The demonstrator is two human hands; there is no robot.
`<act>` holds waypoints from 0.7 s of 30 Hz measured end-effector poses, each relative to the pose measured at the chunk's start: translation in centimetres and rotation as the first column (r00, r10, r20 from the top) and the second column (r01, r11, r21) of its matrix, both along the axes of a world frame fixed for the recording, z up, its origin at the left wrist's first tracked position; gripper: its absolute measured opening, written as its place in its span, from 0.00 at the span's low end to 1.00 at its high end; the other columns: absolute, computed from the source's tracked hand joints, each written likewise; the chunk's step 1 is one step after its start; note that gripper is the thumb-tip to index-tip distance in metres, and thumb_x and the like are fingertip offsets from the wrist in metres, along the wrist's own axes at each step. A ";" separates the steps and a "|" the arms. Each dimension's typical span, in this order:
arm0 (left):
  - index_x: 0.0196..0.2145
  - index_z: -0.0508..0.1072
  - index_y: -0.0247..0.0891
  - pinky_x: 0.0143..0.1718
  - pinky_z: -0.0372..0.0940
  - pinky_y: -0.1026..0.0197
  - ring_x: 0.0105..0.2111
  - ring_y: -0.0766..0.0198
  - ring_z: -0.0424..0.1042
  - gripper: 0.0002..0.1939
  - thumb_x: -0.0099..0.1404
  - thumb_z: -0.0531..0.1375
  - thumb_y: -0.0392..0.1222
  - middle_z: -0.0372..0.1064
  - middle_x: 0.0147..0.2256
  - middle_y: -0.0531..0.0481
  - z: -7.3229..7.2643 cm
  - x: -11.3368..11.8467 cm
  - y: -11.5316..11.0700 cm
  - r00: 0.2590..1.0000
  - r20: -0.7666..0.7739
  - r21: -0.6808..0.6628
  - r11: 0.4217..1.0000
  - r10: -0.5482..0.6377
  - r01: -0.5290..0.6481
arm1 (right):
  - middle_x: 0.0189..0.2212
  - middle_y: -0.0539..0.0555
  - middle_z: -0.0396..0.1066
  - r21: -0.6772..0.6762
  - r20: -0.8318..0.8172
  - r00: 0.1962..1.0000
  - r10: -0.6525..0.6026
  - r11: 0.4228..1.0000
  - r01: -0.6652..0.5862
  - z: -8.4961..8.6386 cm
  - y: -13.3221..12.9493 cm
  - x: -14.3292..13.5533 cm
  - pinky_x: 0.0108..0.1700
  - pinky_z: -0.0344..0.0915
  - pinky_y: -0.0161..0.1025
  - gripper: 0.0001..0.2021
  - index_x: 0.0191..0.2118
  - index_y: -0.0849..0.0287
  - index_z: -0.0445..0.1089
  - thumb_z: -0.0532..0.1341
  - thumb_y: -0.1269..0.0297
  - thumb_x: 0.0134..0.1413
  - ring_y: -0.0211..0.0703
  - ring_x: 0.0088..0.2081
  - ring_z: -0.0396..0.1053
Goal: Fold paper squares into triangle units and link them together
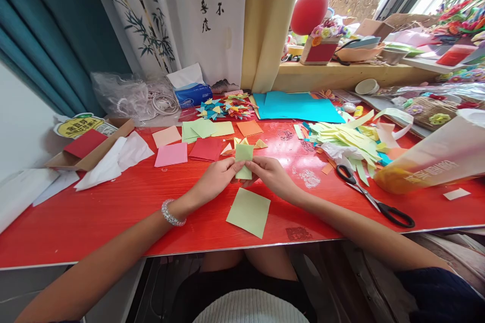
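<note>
Between both hands is a small folded piece of light green paper (244, 153), held upright over the red table. My left hand (221, 175) pinches its left edge, with a beaded bracelet on that wrist. My right hand (268, 171) grips the right edge with thumb and fingers. A square sheet of light green paper (248, 213) lies flat just below the hands. Small folded yellow and orange pieces (259, 144) sit right behind the held paper. To the left are stacks of red paper (205, 149), pink paper (171, 154) and green paper (203, 128).
Black-handled scissors (373, 197) lie at the right near a pile of green paper strips (348, 136). A large translucent cylinder (435, 154) leans at the far right. Blue sheets (299, 107), a tissue pack (192, 95) and folded paper shapes (227, 107) line the back. A cardboard box (91, 146) stands left.
</note>
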State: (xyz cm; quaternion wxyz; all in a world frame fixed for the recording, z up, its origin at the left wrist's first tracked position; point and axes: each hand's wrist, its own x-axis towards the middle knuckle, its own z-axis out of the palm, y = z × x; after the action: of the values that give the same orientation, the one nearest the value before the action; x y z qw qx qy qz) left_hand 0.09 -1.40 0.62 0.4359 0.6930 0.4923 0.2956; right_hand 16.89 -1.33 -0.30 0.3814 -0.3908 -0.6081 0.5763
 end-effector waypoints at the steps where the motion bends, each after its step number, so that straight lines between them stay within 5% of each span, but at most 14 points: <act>1: 0.26 0.61 0.38 0.28 0.52 0.62 0.25 0.67 0.58 0.20 0.65 0.49 0.57 0.58 0.23 0.55 -0.1 0.0 0.0 1.000 -0.011 -0.003 1.000 -0.001 0.001 | 0.22 0.48 0.70 0.002 0.015 1.000 -0.004 1.000 0.004 0.0 0.0 0.0 0.30 0.72 0.32 0.12 0.32 0.61 0.66 0.56 0.57 0.59 0.36 0.25 0.75; 13: 0.23 0.57 0.38 0.26 0.50 0.62 0.23 0.68 0.54 0.20 0.65 0.49 0.55 0.56 0.21 0.56 0.3 -0.1 0.0 0.999 -0.039 -0.006 1.000 0.017 -0.017 | 0.19 0.49 0.69 -0.028 -0.008 1.000 -0.028 0.999 0.028 0.0 0.4 0.3 0.30 0.71 0.36 0.18 0.27 0.61 0.62 0.58 0.49 0.55 0.38 0.24 0.73; 21: 0.24 0.60 0.38 0.32 0.56 0.62 0.26 0.67 0.61 0.18 0.63 0.54 0.53 0.60 0.23 0.55 0.2 -0.2 0.4 0.996 0.072 -0.053 0.997 -0.056 0.060 | 0.21 0.49 0.67 0.006 -0.060 0.996 -0.063 0.998 0.064 -0.1 1.1 0.8 0.31 0.71 0.36 0.19 0.27 0.61 0.65 0.59 0.47 0.53 0.35 0.23 0.70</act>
State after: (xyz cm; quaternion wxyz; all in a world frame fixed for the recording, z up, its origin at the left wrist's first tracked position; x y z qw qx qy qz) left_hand -0.14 -1.05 0.78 0.4805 0.6836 0.4644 0.2935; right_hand 17.67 -0.22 -0.37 0.4192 -0.3909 -0.5860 0.5728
